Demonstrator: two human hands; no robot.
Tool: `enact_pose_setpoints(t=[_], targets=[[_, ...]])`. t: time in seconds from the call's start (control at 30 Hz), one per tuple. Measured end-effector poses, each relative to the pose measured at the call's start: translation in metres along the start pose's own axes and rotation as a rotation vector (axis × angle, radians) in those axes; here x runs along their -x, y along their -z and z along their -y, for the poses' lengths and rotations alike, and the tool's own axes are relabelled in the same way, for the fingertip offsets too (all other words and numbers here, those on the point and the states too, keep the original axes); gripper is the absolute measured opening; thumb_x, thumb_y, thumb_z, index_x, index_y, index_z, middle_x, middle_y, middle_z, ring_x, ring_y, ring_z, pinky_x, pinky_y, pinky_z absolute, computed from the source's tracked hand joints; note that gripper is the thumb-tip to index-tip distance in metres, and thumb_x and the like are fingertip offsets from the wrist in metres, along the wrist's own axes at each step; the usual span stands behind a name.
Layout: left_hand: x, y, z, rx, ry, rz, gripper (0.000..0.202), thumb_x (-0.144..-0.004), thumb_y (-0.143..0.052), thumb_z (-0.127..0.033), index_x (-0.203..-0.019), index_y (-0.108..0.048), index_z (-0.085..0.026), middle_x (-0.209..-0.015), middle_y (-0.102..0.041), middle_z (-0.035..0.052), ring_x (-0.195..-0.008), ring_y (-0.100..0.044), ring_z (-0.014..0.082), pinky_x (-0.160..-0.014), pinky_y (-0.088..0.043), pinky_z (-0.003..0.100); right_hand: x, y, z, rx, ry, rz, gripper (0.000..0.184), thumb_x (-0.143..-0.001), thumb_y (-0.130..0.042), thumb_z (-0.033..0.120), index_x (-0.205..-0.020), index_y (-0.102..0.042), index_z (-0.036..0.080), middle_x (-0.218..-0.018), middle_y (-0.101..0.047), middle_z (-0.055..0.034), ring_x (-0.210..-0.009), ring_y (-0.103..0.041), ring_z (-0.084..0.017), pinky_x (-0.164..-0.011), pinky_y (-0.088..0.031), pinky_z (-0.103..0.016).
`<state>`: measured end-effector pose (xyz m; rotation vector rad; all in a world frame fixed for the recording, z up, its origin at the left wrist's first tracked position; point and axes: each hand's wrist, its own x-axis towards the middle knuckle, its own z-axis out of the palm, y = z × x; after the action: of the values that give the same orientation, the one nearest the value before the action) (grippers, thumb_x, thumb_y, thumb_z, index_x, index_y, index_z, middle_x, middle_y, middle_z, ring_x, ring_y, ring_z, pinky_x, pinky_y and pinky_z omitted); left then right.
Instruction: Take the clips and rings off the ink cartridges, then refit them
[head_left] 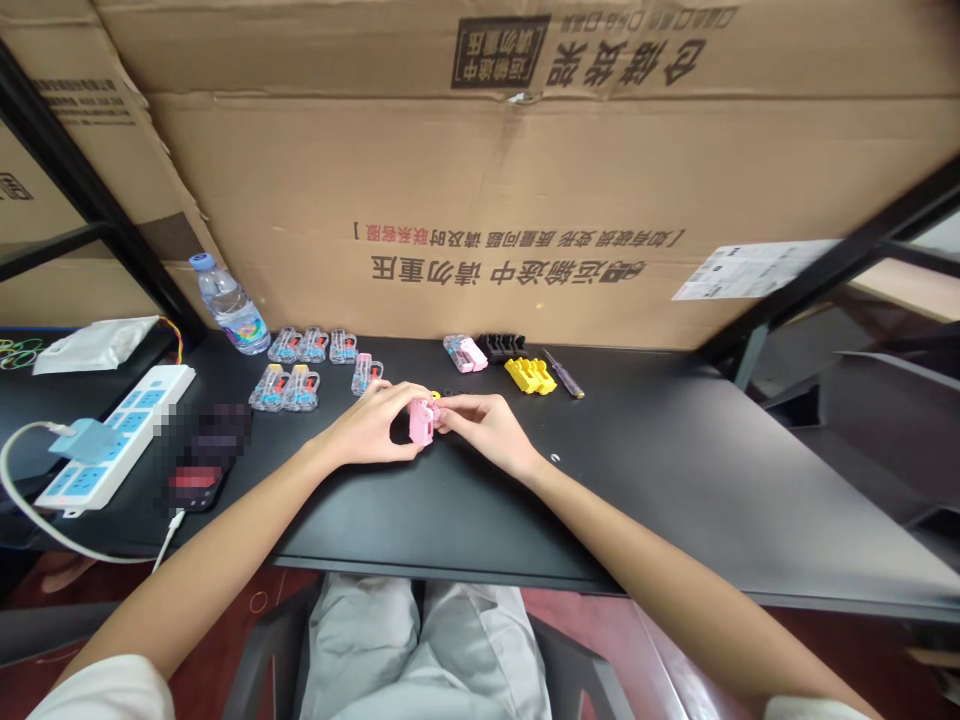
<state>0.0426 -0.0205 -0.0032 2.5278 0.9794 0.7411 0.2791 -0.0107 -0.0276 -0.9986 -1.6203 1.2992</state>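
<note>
My left hand (379, 425) grips a small pink plastic housing (421, 423) between thumb and fingers, just above the black table. At the housing's right side, the fingertips of my right hand (487, 425) pinch a small round pink piece (436, 411), partly hidden by the fingers. Behind my left hand stands a clear plastic case with a pink top (365, 372). A few small yellow and black bits lie just beyond my fingertips, half covered. Farther back are a pink-and-clear piece (466, 353), black plastic housings (502, 347) and yellow plastic housings (531, 375).
A screwdriver (564, 374) lies right of the yellow housings, and a small white clip (555, 458) is nearer. Several clear cases (300, 388) stand at left by a water bottle (232, 305). A power strip (124, 435) and phone (214, 455) with cable lie left. Cardboard (450, 170) walls the back.
</note>
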Motion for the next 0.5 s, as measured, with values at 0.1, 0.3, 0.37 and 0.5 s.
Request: enact_pose_setpoints(t=[0.1,0.3,0.37,0.5], targets=[[0.0002,-0.0011,-0.0002,-0.007,-0.017,-0.001,0.05,-0.087,-0.074,-0.03,-0.133,-0.055,-0.027,-0.139,-0.07,0.0072,-0.125,-0.069,0.0271,-0.111,-0.041,0.044,0.0007,0.0005,0.0018,-0.023,-0.004,-0.032,0.03,-0.085,-0.083,0.045,-0.101,-0.087,0.02,-0.092,-0.084,-0.0068,-0.081,-0.079,-0.024,-0.088,-0.066,-0.044],[-0.0003,-0.0038,-0.0006,-0.048,-0.032,-0.017,0.048,-0.087,-0.073,-0.029,-0.132,-0.056,-0.027,-0.138,-0.07,0.0078,-0.128,-0.068,0.0278,-0.111,-0.043,0.043,0.0023,0.0008,0.0048,-0.028,-0.013,-0.035,0.03,-0.084,-0.084,0.045,-0.097,-0.086,0.019,-0.09,-0.084,-0.0064,-0.079,-0.078,-0.024,-0.087,-0.066,-0.044],[-0.0005,-0.0046,-0.0013,-0.056,-0.039,-0.011,0.046,-0.087,-0.072,-0.029,-0.131,-0.057,-0.026,-0.139,-0.07,0.0082,-0.128,-0.068,0.0276,-0.11,-0.043,0.043,0.0027,-0.0006,0.0056,-0.044,-0.013,-0.036,0.033,-0.082,-0.086,0.049,-0.096,-0.085,0.019,-0.093,-0.084,-0.007,-0.082,-0.078,-0.024,-0.087,-0.066,-0.044],[-0.0003,-0.0059,-0.0037,-0.067,-0.072,-0.025,0.051,-0.087,-0.072,-0.026,-0.136,-0.056,-0.026,-0.14,-0.069,0.0089,-0.128,-0.067,0.0278,-0.11,-0.044,0.042,0.0032,-0.0041,0.0082,-0.057,0.017,-0.066,0.043,-0.076,-0.091,0.054,-0.095,-0.078,0.019,-0.09,-0.081,-0.0066,-0.075,-0.076,-0.021,-0.076,-0.066,-0.038]])
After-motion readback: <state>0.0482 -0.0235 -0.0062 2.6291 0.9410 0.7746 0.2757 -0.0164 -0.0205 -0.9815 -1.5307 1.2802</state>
